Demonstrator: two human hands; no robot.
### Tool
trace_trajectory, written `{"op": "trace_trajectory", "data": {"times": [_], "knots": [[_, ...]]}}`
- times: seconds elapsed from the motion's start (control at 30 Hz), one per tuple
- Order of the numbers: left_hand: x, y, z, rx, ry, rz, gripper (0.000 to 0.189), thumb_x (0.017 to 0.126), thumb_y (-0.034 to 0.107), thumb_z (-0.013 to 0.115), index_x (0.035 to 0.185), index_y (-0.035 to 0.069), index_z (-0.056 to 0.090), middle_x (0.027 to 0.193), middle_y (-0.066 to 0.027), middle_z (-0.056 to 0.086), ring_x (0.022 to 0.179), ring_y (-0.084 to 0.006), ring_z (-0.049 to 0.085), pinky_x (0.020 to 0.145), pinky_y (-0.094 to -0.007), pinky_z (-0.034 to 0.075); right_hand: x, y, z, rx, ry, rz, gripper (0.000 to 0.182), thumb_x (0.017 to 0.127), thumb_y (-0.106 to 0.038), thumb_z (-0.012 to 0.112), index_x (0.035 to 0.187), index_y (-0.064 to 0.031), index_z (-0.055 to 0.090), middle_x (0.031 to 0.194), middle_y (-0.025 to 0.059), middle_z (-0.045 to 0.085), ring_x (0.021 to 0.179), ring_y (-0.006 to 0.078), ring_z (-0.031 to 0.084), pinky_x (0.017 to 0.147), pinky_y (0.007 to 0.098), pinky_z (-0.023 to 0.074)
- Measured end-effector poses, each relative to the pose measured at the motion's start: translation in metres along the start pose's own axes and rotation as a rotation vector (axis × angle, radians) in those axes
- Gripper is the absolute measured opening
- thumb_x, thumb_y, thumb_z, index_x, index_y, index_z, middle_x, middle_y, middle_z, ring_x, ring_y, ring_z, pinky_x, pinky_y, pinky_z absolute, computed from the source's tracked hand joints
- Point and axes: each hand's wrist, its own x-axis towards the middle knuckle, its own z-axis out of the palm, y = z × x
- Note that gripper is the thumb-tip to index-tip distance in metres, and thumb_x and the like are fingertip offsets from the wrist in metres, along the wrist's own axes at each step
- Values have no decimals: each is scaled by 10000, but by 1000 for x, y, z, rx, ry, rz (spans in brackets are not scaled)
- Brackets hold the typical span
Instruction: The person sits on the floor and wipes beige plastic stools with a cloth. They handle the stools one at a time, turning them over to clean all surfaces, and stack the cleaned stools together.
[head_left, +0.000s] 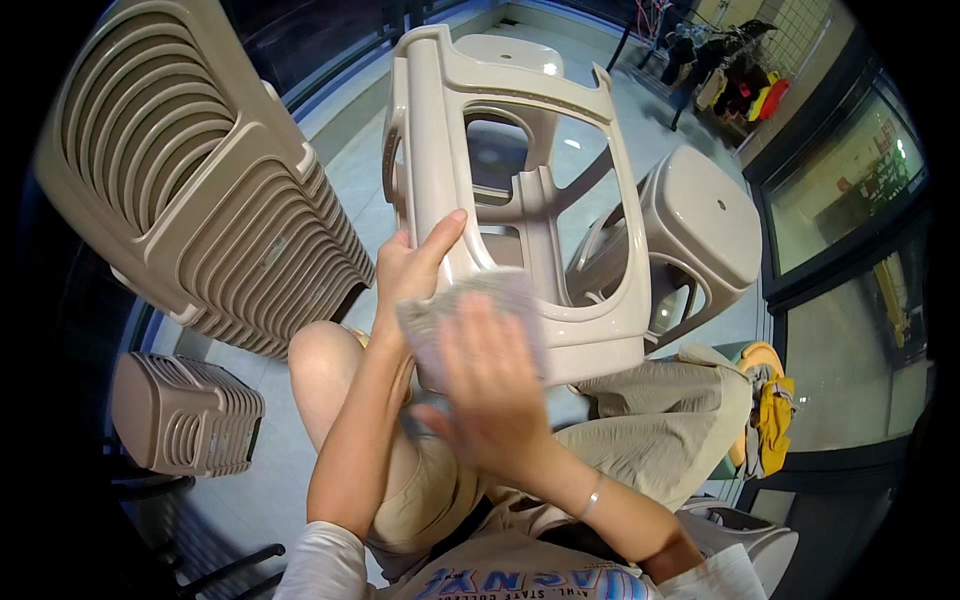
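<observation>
Tilted on its side before my knees is a beige plastic stool (592, 360), its open-framed side facing up. My left hand (411, 266) grips one of its legs, thumb on top and fingers around the far edge. A greyish cloth (517, 292) lies flat against the near end of the stool. My right hand (487, 367) presses on that cloth with fingers stretched out; hand and cloth are blurred. The cloth covers the lower left corner of the stool.
Tall nested beige stools (225, 187) stand at the left, with a smaller nested stack (187, 412) below. Single stools stand behind (506, 56) and at the right (705, 217). A basin with cloths (772, 420) sits by the glass doors. A drying rack holds laundry (720, 67).
</observation>
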Motion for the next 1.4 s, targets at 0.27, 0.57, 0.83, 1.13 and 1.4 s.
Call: {"op": "trace_trajectory", "data": {"times": [0.27,0.57,0.83,1.13,1.4], "knots": [[5,2,-11,-33,-92,-23,423,839,311,726,990,-68,616,814,-88,652,655,-127,623,596,-238,497,5,9,-15,-29,8,-101,608,818,-373,661,1335,-83,526,1482,186,369,1398,393,282,1126,585,167],[2,-2,-5,-81,-173,-30,523,829,322,740,1090,-100,576,937,-130,660,749,-144,642,654,-246,508,-53,147,-39,266,300,494,565,1007,-290,402,1491,-26,275,1560,200,207,1440,339,206,1171,403,147],[-3,-6,-4,-78,-66,-20,480,827,298,742,1043,-108,607,916,-140,668,743,-167,654,646,-268,513,-45,62,-19,-171,189,251,788,868,-339,610,1463,50,271,1531,276,206,1439,418,163,1153,527,126],[17,5,-27,-70,-179,-199,491,828,389,710,1004,-63,634,852,-110,671,668,-173,642,602,-278,520,22,27,7,-42,103,-336,446,791,-229,667,1188,-35,605,1413,175,452,1328,340,405,1092,529,306],[20,-5,-32,-9,-170,-67,565,819,415,724,1099,-65,619,943,-118,662,813,-165,650,720,-269,523,-51,99,1,-247,212,-450,207,758,-274,709,961,-235,720,1304,-4,578,1308,284,450,1086,520,348]]}}
